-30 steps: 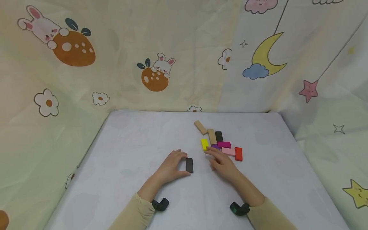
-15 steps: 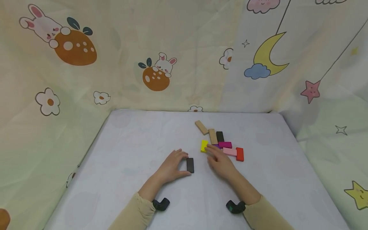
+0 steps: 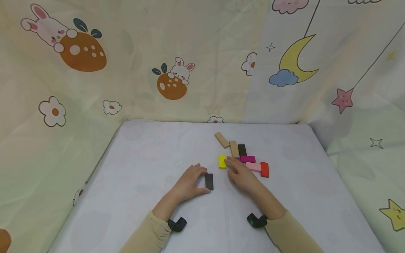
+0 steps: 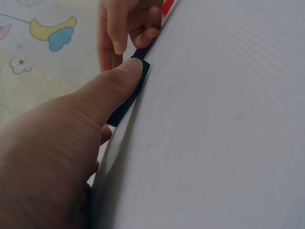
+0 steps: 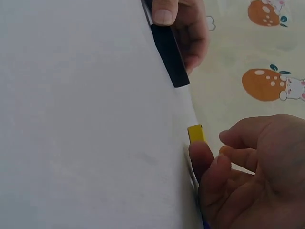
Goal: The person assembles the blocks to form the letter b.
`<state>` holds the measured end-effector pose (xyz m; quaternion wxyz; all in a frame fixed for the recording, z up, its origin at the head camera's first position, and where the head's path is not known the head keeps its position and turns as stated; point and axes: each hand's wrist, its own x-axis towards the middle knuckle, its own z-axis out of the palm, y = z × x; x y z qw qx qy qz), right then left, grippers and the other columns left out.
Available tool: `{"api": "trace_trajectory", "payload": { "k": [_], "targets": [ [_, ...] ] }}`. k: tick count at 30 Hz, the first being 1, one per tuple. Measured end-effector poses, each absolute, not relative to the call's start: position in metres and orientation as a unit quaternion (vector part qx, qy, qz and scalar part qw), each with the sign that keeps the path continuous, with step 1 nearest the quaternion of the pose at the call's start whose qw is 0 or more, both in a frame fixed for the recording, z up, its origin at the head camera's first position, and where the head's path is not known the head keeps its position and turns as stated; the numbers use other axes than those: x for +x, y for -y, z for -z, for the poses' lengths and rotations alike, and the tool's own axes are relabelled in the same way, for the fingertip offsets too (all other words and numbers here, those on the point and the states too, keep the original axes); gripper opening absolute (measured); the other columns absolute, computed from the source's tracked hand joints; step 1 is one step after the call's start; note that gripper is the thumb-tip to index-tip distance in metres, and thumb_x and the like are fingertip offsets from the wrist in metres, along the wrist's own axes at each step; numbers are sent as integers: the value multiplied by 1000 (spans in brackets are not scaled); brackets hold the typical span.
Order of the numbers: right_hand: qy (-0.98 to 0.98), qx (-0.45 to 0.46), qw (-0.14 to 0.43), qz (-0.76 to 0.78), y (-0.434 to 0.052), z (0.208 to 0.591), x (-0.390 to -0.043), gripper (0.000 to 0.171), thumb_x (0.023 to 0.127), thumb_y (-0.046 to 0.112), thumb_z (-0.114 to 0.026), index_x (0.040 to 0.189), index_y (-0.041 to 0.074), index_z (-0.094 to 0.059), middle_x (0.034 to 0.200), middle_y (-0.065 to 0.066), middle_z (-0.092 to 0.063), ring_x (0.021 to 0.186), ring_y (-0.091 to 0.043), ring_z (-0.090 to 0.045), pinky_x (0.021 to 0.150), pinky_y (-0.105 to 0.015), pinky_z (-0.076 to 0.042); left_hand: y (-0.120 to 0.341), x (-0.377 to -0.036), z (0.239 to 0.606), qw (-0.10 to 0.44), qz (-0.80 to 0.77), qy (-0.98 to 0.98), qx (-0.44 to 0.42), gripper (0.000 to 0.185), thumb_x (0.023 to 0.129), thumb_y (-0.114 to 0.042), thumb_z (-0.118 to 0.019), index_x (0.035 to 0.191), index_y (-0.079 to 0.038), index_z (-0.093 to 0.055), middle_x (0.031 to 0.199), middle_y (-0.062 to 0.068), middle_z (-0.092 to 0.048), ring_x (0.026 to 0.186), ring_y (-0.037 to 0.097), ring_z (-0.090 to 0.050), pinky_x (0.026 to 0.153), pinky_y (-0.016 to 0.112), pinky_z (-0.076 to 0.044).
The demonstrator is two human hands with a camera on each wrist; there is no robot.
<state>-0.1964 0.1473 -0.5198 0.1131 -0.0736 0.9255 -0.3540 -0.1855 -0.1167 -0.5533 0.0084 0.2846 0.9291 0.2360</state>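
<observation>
You have two tan blocks point(image 3: 222, 140) and two black blocks point(image 3: 209, 181). Yellow point(image 3: 222, 162), magenta point(image 3: 248, 159), pink point(image 3: 254, 166), red point(image 3: 264, 169) and purple: one block each.

Sleeves: both forearms wore long, pale tan sleeves of soft knit cloth, plain and without print, ending just short of the wrists.
Left wrist: a small black L-shaped camera mount point(image 3: 177, 224) sat strapped at the cuff of the left sleeve.
Right wrist: a matching small black mount with a dark green tint point(image 3: 257, 221) sat at the cuff of the right sleeve.
Hands: the left hand point(image 3: 189, 182) and the right hand point(image 3: 242, 175) were bare, with no gloves, rings or watch.
Nails: short, trimmed and unpainted.
</observation>
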Motion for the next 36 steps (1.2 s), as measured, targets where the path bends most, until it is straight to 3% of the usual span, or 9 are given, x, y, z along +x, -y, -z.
{"api": "trace_trajectory", "payload": {
  "k": [2,5,7,10,16,24,29,36],
  "targets": [
    [-920,-56,128,366,-145,516,-199,60,96,28,-62,150,36,-40,158,2,-35,134,-27,-50,101,-52,-54,116,-185,552,9,-236,-929,284,72,78,-61,-75,133,-20,-54,140,-3,-56,146,26,-37,127,41,-23],
    [-911,-30,148,384,-142,510,-206,67,94,26,-65,152,38,-34,150,-2,-42,96,-26,-66,76,-39,-64,115,-184,550,9,-236,-930,282,72,78,-60,-76,133,-19,-54,140,-3,-56,146,26,-37,127,40,-22],
    [-903,-18,163,397,-139,508,-211,70,94,23,-66,153,38,-32,143,-4,-44,71,-25,-64,61,-31,-60,115,-184,549,11,-238,-929,282,72,78,-60,-76,133,-19,-55,140,-3,-56,146,26,-37,128,39,-21],
    [-900,-11,174,400,-138,507,-218,72,93,22,-68,153,36,-32,131,-5,-49,60,-23,-63,57,-27,-59,116,-185,548,13,-239,-929,283,72,78,-60,-76,133,-20,-54,141,-3,-56,146,25,-36,128,39,-20],
    [-897,-10,188,400,-136,511,-224,72,92,19,-69,153,33,-34,121,-9,-53,60,-23,-64,56,-28,-59,116,-184,548,15,-242,-926,288,70,79,-59,-75,133,-20,-54,140,-3,-56,147,25,-36,128,39,-20],
    [-903,-24,180,390,-130,511,-225,70,92,18,-69,153,30,-37,138,-8,-47,61,-21,-64,57,-27,-59,117,-184,550,10,-242,-926,290,70,79,-59,-75,134,-20,-55,141,-4,-56,146,25,-36,128,40,-21],
    [-908,-38,161,384,-127,510,-223,66,92,19,-70,151,25,-41,137,-7,-49,57,-20,-63,55,-27,-58,117,-185,552,15,-242,-927,287,71,79,-61,-74,135,-21,-54,142,-5,-55,147,24,-35,128,38,-20],
    [-907,-57,137,395,-121,509,-224,60,91,27,-73,145,29,-48,138,-2,-51,56,-22,-61,55,-27,-57,116,-185,551,17,-237,-929,283,71,80,-61,-73,135,-21,-54,141,-4,-55,147,24,-35,128,40,-21]
  ]
}}
